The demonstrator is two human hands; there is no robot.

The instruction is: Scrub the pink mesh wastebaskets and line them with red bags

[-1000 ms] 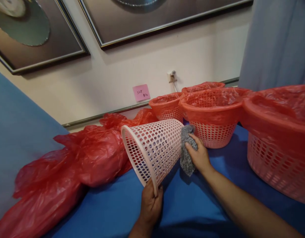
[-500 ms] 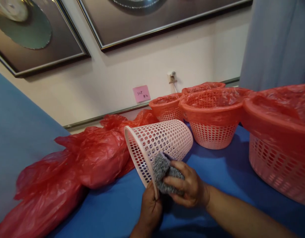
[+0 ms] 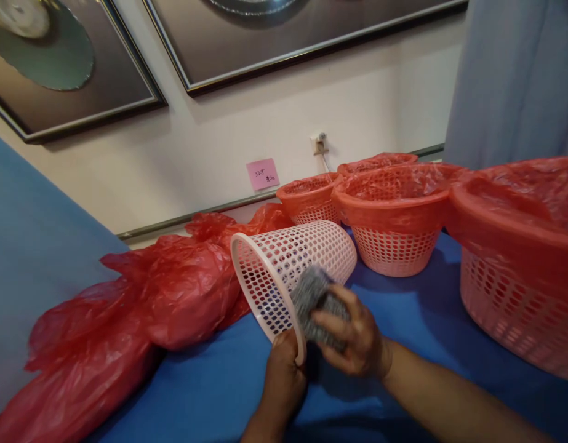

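A pale pink perforated plastic basket lies tipped on its side, its round mouth toward the lower left. Closed on the lower part of its rim is my left hand; some of its fingers are hidden. My right hand grips a folded grey cloth and holds it against the outer side of the basket, just behind the rim. The cloth and the right fingers are a little blurred.
Several pink baskets lined with red plastic bags stand on the right, the nearest at the edge. Crumpled red plastic bags lie on the left of the blue surface. Behind are a wall, a pink note and a socket.
My right hand and the cloth have shifted slightly up and to the right along the basket's side. The basket's rim and my left hand have moved slightly right.
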